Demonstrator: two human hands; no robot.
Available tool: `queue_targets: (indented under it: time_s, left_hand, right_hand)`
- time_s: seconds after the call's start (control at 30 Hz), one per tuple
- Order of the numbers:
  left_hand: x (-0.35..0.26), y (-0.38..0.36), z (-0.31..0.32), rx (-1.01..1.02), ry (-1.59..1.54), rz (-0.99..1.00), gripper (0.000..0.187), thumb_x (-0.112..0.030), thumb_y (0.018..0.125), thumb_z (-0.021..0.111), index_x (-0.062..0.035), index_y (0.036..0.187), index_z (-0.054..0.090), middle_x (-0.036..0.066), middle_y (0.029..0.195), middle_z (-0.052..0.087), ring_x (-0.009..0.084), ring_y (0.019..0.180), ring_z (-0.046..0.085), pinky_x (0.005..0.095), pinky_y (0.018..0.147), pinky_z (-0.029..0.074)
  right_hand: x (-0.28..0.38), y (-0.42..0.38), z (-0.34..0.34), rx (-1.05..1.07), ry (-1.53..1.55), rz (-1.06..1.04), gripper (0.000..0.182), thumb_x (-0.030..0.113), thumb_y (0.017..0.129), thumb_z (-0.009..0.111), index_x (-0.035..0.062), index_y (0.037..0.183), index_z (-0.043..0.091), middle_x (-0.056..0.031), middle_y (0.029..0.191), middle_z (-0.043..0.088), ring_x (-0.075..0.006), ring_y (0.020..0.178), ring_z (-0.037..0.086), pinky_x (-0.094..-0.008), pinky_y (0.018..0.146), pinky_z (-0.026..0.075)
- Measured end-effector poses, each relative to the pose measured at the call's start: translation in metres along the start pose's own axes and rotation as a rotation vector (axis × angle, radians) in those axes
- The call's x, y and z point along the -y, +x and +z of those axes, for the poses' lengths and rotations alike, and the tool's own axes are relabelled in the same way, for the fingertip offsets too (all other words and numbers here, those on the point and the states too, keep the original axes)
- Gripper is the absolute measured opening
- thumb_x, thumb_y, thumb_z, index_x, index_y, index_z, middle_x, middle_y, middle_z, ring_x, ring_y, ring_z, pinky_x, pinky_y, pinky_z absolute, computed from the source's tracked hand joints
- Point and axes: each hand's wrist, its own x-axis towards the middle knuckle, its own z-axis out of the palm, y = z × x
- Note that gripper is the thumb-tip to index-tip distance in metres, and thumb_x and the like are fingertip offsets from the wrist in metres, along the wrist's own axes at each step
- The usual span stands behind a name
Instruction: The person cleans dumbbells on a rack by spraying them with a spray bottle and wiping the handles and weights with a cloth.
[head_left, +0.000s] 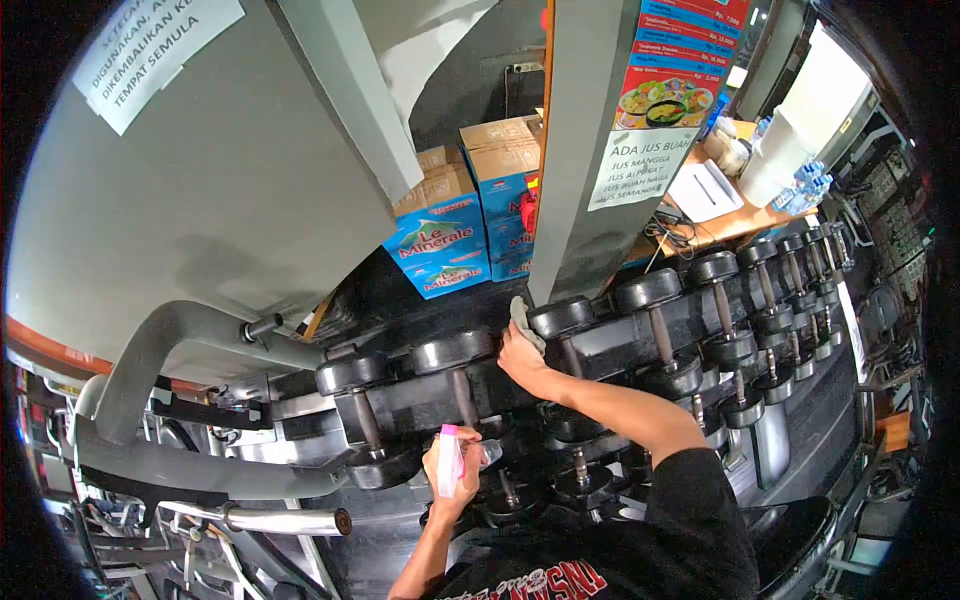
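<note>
A grey cloth (524, 326) is in my right hand (522, 361), pressed at the left side of a black dumbbell head (562, 317) on the rack. My left hand (452, 478) is wrapped round a clear spray bottle with a pink and white nozzle (450, 455), held low in front of the rack near another dumbbell (458, 382). To the left of it stands a further dumbbell (368, 418). More dumbbells (722, 300) line the rack to the right.
Blue and brown water cartons (437, 240) stand behind the rack. A grey pillar (590, 190) with posters rises beside them. At the right is a wooden table (728, 224) with papers and bottles. Grey machine tubing (150, 455) curves at the left.
</note>
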Motion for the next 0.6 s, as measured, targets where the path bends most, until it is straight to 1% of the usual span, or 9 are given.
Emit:
queue_targets:
  time_s: [0.03,0.13,0.17,0.2,0.3,0.33,0.4,0.43,0.6]
  left_hand:
    - [-0.001,0.001,0.000,0.001,0.003,0.000,0.007,-0.004,0.084,0.059,0.0005,0.090,0.058,0.008,0.079,0.063,0.0115,0.059,0.061,0.0255,0.055,0.049]
    - [-0.003,0.001,0.001,-0.004,0.028,0.008,0.007,-0.004,0.085,0.058,0.0007,0.089,0.057,0.008,0.078,0.063,0.0120,0.059,0.061,0.0259,0.055,0.049]
    - [-0.001,0.002,0.000,0.023,0.087,0.001,0.007,-0.004,0.084,0.058,0.0007,0.089,0.057,0.008,0.079,0.063,0.0125,0.059,0.061,0.0264,0.055,0.049]
    - [0.000,0.003,-0.001,0.051,0.145,-0.003,0.007,-0.004,0.084,0.058,0.0006,0.089,0.057,0.009,0.079,0.063,0.0130,0.058,0.061,0.0269,0.056,0.049]
    - [0.002,0.003,-0.001,0.050,0.163,0.014,0.007,-0.003,0.082,0.058,-0.0003,0.089,0.059,0.009,0.079,0.064,0.0139,0.058,0.061,0.0278,0.057,0.049]
    - [0.002,0.002,0.000,0.042,0.146,-0.002,0.008,-0.003,0.082,0.058,-0.0007,0.089,0.059,0.009,0.080,0.064,0.0140,0.058,0.061,0.0278,0.057,0.049]
    - [0.003,0.003,-0.001,0.049,0.155,0.008,0.008,-0.003,0.082,0.059,-0.0009,0.089,0.059,0.009,0.080,0.064,0.0135,0.058,0.061,0.0274,0.057,0.049]
    - [0.003,0.004,-0.001,0.054,0.168,0.024,0.007,-0.003,0.082,0.059,-0.0012,0.089,0.060,0.008,0.081,0.065,0.0130,0.058,0.060,0.0270,0.058,0.049]
    - [-0.001,0.002,-0.001,0.100,0.124,-0.012,0.008,-0.002,0.082,0.061,-0.0013,0.090,0.061,0.008,0.083,0.065,0.0116,0.061,0.060,0.0253,0.059,0.048]
  right_hand:
    - [0.001,0.010,0.000,-0.005,0.002,0.006,0.028,0.021,0.085,0.056,0.0126,0.107,0.071,-0.0080,0.110,0.067,-0.0327,0.110,0.057,-0.0571,0.103,0.030]
    - [-0.003,0.016,0.000,0.017,0.105,-0.003,0.029,0.021,0.085,0.057,0.0136,0.108,0.071,-0.0082,0.110,0.067,-0.0329,0.111,0.056,-0.0573,0.103,0.030]
    - [-0.009,0.009,-0.002,-0.013,0.132,-0.031,0.026,0.020,0.083,0.057,0.0139,0.103,0.072,-0.0074,0.103,0.068,-0.0303,0.107,0.058,-0.0524,0.101,0.034]
    - [-0.013,0.004,0.004,-0.013,0.131,-0.027,0.026,0.020,0.083,0.057,0.0139,0.103,0.072,-0.0074,0.103,0.068,-0.0303,0.107,0.058,-0.0524,0.101,0.034]
    - [-0.025,-0.019,0.026,-0.555,0.460,0.031,0.016,0.015,0.075,0.060,0.0131,0.088,0.069,-0.0049,0.090,0.064,-0.0232,0.097,0.058,-0.0403,0.098,0.040]
    - [-0.032,-0.028,0.029,-0.550,0.460,0.032,0.016,0.015,0.075,0.060,0.0131,0.088,0.069,-0.0049,0.090,0.064,-0.0232,0.097,0.058,-0.0403,0.098,0.040]
    - [-0.045,-0.046,0.036,-0.874,0.652,0.118,0.022,0.014,0.074,0.061,0.0144,0.095,0.065,-0.0029,0.097,0.062,-0.0221,0.101,0.056,-0.0391,0.100,0.040]
    - [-0.050,-0.055,0.039,-0.915,0.706,0.158,0.032,0.011,0.071,0.063,0.0158,0.103,0.062,-0.0028,0.107,0.060,-0.0209,0.109,0.054,-0.0390,0.103,0.039]
    - [-0.062,-0.075,0.049,-0.957,0.955,0.296,0.044,0.002,0.065,0.065,0.0141,0.107,0.064,-0.0077,0.114,0.061,-0.0246,0.113,0.053,-0.0399,0.102,0.041]
